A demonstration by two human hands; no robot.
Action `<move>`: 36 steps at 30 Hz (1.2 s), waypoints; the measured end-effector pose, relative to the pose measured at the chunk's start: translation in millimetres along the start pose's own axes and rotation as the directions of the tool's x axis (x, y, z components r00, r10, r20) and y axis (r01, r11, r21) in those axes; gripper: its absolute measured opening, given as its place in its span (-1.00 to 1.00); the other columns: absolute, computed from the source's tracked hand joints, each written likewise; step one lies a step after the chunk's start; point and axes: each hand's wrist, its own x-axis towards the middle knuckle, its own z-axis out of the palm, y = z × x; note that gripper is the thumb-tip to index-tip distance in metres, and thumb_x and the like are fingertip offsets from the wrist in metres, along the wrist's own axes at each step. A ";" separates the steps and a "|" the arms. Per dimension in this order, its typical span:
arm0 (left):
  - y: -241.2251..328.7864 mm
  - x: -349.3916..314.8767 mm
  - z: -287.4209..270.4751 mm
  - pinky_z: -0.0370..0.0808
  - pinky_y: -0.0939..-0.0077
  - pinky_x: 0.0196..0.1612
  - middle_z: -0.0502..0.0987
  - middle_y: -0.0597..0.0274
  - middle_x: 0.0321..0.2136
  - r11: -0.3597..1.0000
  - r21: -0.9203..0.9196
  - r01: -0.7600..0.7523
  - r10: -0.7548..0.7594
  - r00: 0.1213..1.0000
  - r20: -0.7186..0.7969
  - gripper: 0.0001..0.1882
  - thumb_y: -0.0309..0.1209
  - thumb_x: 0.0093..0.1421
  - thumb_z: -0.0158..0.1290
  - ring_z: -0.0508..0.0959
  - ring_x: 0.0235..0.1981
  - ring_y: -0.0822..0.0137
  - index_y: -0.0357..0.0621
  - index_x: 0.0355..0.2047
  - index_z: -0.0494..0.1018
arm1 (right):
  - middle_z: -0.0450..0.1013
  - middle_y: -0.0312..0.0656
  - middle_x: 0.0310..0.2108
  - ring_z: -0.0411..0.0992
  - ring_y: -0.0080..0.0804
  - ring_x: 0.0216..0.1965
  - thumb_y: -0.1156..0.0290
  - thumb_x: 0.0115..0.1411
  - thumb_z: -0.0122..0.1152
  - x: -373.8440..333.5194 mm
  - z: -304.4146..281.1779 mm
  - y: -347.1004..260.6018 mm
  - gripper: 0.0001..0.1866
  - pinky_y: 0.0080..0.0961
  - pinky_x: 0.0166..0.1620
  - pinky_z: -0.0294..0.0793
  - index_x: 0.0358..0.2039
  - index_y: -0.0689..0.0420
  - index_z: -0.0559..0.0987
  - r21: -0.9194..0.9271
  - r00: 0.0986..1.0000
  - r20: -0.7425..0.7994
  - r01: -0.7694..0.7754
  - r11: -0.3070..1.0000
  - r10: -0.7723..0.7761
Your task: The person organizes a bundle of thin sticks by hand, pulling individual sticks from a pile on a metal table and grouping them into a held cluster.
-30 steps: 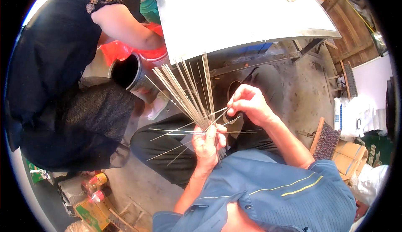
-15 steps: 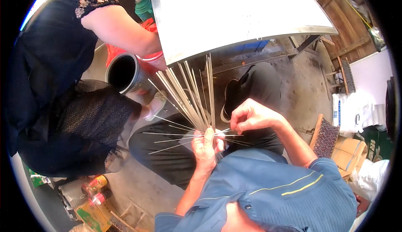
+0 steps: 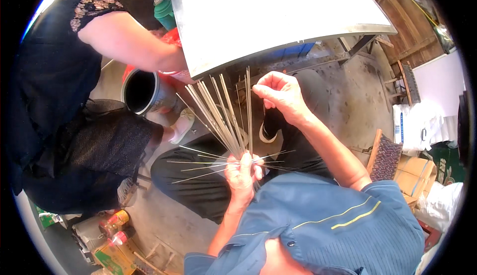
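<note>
My left hand [image 3: 240,171] is closed round the lower part of a bundle of thin pale strips [image 3: 218,112] that look like split bamboo, the thumb pressed on top. Most of these strips fan upward and away from me. Several others cross the bundle at the grip and stick out sideways to left and right. Beside the upper part of the rightmost upright strips is my right hand [image 3: 282,96], with its thumb and forefinger pinched. Whether those fingertips touch or hold a strip cannot be made out.
A white-topped table [image 3: 278,11] stands ahead. To the left, a person in black [image 3: 54,101] reaches past a dark bucket [image 3: 140,92]. Bottles [image 3: 117,225] and boxes lie at lower left. A woven-seat stool [image 3: 385,159], a carton [image 3: 413,175] and white bags [image 3: 422,126] are at right.
My right hand has moved up and left, from the right-hand ends of the crossing strips to the tall upright strips. My left hand keeps its hold on the bundle.
</note>
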 end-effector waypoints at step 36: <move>2.9 -0.8 -1.6 0.22 0.75 -0.74 0.51 0.18 -0.54 0.997 0.065 -0.040 0.043 0.998 -0.054 -0.86 -0.34 0.31 -0.09 0.39 -0.73 0.53 -0.15 -0.24 0.33 | 0.41 -0.25 -0.61 0.24 -0.67 -0.72 0.59 0.08 0.13 43.6 -44.2 -43.4 -0.94 -0.72 -0.68 0.15 -0.50 0.22 0.44 0.240 0.905 -0.402 0.252 0.938 -0.141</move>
